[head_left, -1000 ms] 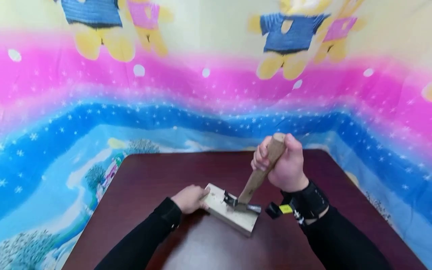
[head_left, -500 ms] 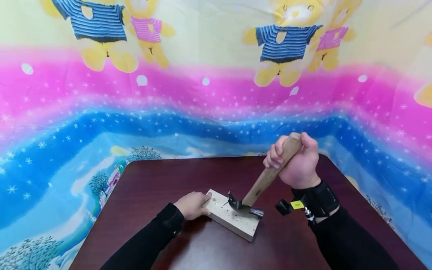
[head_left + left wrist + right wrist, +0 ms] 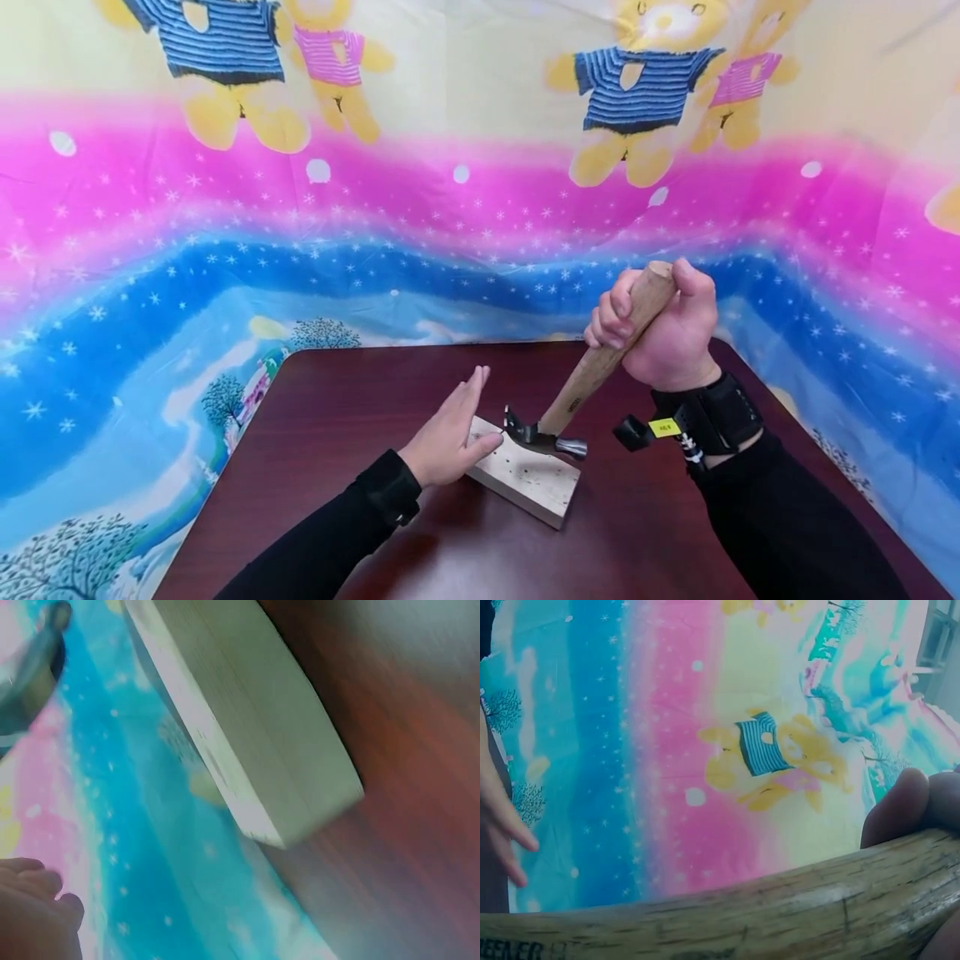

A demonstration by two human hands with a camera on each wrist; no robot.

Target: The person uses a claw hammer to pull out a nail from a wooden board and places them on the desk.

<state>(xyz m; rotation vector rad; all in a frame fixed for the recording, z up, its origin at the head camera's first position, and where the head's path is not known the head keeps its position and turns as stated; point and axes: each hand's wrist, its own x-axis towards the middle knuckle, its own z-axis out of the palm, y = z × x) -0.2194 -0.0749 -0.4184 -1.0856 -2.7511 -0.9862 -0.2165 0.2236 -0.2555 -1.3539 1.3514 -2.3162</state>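
We see a dark red table (image 3: 360, 392). A hammer (image 3: 583, 387), clasped in the right hand (image 3: 675, 337), slants head-down below that hand, perhaps resting on a pale wooden block (image 3: 525, 479). The block lies just right of the left hand (image 3: 446, 442), its fingers straight, thumb apart.

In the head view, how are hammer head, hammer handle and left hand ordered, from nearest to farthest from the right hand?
1. Hammer handle, in the right hand
2. Hammer head, at its lower end
3. Left hand, farther left
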